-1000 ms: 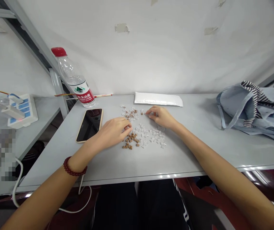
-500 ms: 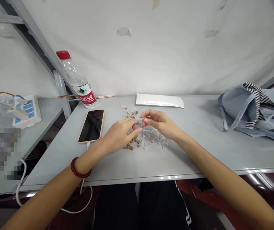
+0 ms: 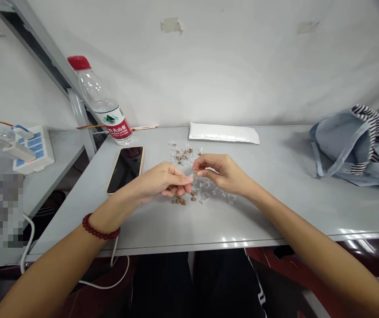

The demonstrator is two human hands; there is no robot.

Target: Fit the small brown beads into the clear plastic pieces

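Note:
My left hand [image 3: 171, 180] is closed in a pinch on a tiny clear bottle [image 3: 191, 176], largely covered by the fingertips. Facing it, my right hand [image 3: 220, 171] pinches a small brownish cork [image 3: 195, 172] just above the bottle; whether the two touch is too small to tell. Under and beside my hands lie several loose clear mini bottles [image 3: 204, 197]. Loose brown corks [image 3: 178, 201] are scattered below my left fingers. Behind my hands sits a cluster of mini bottles with corks in them [image 3: 183, 155].
A phone [image 3: 125, 170] on a charging cable lies left of my hands, with a water bottle [image 3: 116, 126] behind it. Along the wall rests a white packet [image 3: 224, 133]. A blue cloth bag [image 3: 338, 141] is at the right, a power strip [image 3: 36, 150] far left.
My left hand has turned, its fingers curling under the thumb, and both hands' fingertips have come closer together. The view has shifted slightly, uncovering more of the corked cluster.

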